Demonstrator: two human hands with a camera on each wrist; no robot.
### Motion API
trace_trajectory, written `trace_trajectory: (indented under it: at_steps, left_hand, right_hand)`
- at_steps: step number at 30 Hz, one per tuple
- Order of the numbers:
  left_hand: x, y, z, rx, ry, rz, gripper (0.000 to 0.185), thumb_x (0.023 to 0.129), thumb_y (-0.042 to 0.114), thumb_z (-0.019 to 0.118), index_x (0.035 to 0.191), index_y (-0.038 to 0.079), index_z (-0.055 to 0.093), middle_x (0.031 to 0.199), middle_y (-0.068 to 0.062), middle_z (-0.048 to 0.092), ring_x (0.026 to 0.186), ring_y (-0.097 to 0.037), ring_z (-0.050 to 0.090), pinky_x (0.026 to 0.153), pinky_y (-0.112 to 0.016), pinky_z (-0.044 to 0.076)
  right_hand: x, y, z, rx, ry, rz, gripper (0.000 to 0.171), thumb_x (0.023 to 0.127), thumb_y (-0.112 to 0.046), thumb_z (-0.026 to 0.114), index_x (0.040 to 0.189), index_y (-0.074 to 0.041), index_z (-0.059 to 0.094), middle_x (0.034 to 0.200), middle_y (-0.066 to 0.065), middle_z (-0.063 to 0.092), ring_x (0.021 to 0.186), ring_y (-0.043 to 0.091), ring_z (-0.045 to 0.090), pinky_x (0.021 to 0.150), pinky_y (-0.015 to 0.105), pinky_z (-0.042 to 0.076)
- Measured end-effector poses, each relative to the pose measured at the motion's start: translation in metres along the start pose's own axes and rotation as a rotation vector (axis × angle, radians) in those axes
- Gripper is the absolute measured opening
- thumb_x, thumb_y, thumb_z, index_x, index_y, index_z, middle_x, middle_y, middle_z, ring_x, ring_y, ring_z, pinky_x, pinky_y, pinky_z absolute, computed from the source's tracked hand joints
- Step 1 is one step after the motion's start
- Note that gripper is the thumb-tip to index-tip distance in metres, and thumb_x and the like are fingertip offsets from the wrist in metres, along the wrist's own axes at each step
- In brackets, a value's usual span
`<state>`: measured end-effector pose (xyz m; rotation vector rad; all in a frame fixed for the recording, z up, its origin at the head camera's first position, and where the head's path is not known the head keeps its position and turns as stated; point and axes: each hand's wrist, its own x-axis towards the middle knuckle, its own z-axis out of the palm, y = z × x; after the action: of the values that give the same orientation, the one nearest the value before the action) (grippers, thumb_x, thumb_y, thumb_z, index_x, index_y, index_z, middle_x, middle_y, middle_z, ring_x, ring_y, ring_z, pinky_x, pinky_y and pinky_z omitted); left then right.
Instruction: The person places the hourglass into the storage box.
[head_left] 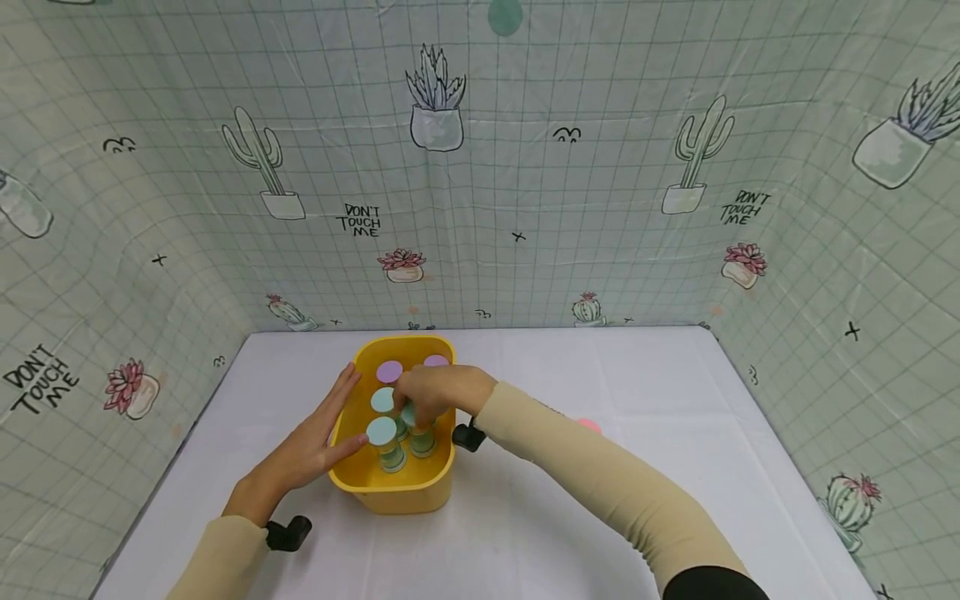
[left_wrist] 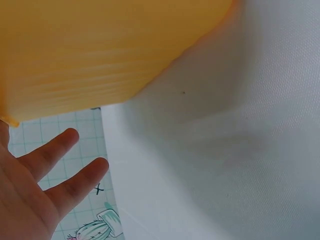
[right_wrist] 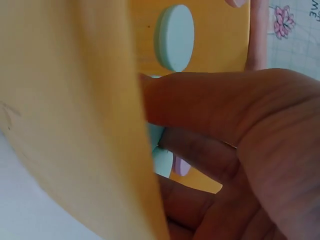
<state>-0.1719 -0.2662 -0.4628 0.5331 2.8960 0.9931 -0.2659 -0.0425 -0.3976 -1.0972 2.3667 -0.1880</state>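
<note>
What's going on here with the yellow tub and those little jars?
A person is working over a yellow tub on a white table. The right hand reaches into the tub and grips the top of one small lidded jar. The left hand rests flat, fingers straight, against the tub's left rim. Other jars stand inside, with mint lids and pink lids. A pink item lies on the table right of the tub.

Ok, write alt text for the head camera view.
A person's right hand reaches into a yellow bin on a white table, gripping a mint-lidded jar, while the flat left hand rests against the bin's side. Other mint and pink lids show inside.
</note>
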Motion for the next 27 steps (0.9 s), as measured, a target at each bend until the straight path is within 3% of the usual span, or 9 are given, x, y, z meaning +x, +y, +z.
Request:
trace_trajectory:
  at_steps: [5, 10, 15, 18, 27]
  left_hand:
    - [0.000, 0.001, -0.001, -0.021, 0.003, 0.024, 0.088, 0.099, 0.038, 0.061, 0.167, 0.014, 0.010, 0.175, -0.010, 0.001, 0.156, -0.049, 0.016, 0.116, -0.077, 0.023]
    - [-0.003, 0.000, 0.001, -0.033, 0.009, 0.040, 0.088, 0.099, 0.036, 0.062, 0.167, 0.013, 0.010, 0.175, -0.011, 0.001, 0.156, -0.049, 0.016, 0.115, -0.078, 0.022]
    - [-0.004, 0.000, 0.002, -0.032, 0.009, 0.040, 0.088, 0.099, 0.036, 0.061, 0.167, 0.012, 0.011, 0.175, -0.012, 0.001, 0.156, -0.050, 0.016, 0.115, -0.078, 0.023]
    - [-0.004, 0.001, 0.001, -0.026, 0.011, 0.037, 0.088, 0.099, 0.037, 0.061, 0.167, 0.012, 0.011, 0.175, -0.012, 0.001, 0.156, -0.050, 0.016, 0.115, -0.078, 0.023]
    - [-0.001, 0.003, 0.001, -0.022, 0.017, 0.029, 0.089, 0.098, 0.038, 0.062, 0.167, 0.013, 0.011, 0.175, -0.012, 0.001, 0.156, -0.050, 0.016, 0.114, -0.078, 0.023]
  right_hand:
    - [-0.002, 0.002, -0.002, 0.018, -0.002, -0.020, 0.039, 0.090, -0.015, 0.081, 0.128, -0.018, 0.074, 0.133, -0.002, 0.070, 0.113, 0.011, 0.063, 0.098, 0.026, 0.057]
    - [-0.011, 0.005, -0.008, 0.016, 0.015, -0.100, 0.032, 0.094, -0.013, 0.076, 0.126, -0.014, 0.074, 0.130, -0.002, 0.071, 0.126, 0.015, 0.064, 0.105, 0.026, 0.054]
    - [-0.032, 0.014, -0.018, 0.117, 0.122, -0.201, 0.029, 0.098, -0.007, 0.068, 0.126, -0.008, 0.073, 0.128, 0.004, 0.073, 0.121, 0.022, 0.066, 0.097, 0.027, 0.058]
    - [-0.048, 0.023, -0.024, 0.175, 0.210, -0.221, 0.030, 0.100, -0.010, 0.063, 0.129, -0.005, 0.071, 0.129, 0.007, 0.072, 0.120, 0.026, 0.066, 0.099, 0.031, 0.058]
    - [-0.100, 0.069, -0.022, 0.248, 0.395, -0.159, 0.038, 0.101, -0.020, 0.064, 0.136, -0.006, 0.064, 0.137, 0.011, 0.067, 0.123, 0.028, 0.066, 0.106, 0.044, 0.055]
